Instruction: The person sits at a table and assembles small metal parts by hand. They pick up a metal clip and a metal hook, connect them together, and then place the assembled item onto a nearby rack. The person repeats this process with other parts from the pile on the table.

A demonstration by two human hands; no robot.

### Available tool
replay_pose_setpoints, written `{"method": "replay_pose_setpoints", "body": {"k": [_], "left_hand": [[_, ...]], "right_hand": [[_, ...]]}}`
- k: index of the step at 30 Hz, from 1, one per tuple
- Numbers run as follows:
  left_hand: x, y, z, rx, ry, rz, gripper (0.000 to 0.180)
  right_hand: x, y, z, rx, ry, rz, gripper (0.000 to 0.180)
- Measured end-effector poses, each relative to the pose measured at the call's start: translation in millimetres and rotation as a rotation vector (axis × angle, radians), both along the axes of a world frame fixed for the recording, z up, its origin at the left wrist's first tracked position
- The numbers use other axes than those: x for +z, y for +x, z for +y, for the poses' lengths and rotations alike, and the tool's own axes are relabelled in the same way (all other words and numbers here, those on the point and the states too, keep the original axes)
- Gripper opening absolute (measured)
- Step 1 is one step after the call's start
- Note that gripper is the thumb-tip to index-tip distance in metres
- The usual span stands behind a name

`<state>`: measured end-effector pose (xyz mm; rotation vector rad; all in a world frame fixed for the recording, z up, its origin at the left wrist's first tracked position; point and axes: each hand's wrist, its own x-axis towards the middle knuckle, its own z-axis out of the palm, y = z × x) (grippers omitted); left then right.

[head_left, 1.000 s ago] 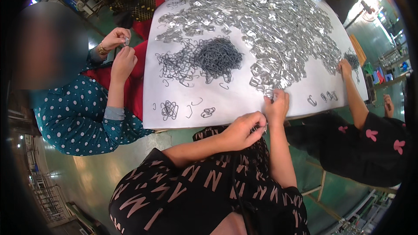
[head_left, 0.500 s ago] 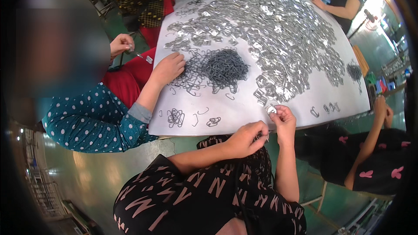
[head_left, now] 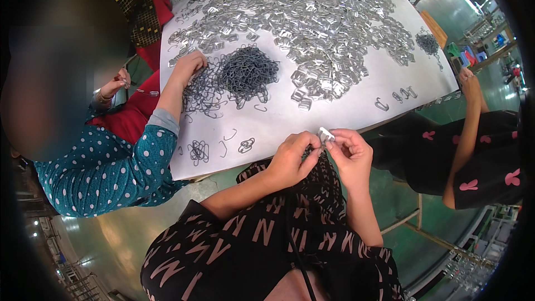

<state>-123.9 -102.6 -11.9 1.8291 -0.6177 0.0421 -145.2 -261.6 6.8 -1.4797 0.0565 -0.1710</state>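
White desk (head_left: pixel 278 122) is carrying many metal pieces (head_left: pixel 323 44); near its edge, the right hand (head_left: pixel 354 153) is clamping its grip on 1 silver buckle (head_left: pixel 326 134); whether the left hand (head_left: pixel 292 159) is clamping anything, I cannot tell.

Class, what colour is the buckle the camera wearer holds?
Silver; the buckle shows best in the head view.

Metal pieces (head_left: pixel 325 69): are gleaming silver
Hook pile (head_left: pixel 249 72): is showing dark grey
Counter (head_left: pixel 290 120): is showing white
Wearer's clothing (head_left: pixel 267 231): is bearing beige marks on black
Dotted sleeve (head_left: pixel 131 159): is showing white on teal
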Motion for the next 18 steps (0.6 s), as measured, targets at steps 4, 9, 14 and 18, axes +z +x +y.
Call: {"method": "replay_pose_setpoints", "body": {"k": [4, 9, 14, 18], "left_hand": [[1, 0, -1, 0.02, 0.051, -0.034, 0.015], [6, 24, 17, -0.054, 0.036, -0.033, 0.012], [-29, 78, 80, 0.229, 0.789, -0.346, 0.007], [-38, 93, 93, 0.157, 0.968, -0.391, 0.008]], "right_hand": [[5, -2, 5, -0.085, -0.178, -0.106, 0.019], [11, -6, 1, -0.129, -0.283, -0.144, 0.017], [19, -9, -5, -0.201, -0.217, -0.134, 0.021], [19, -7, -15, -0.199, -0.25, -0.126, 0.027]]}}
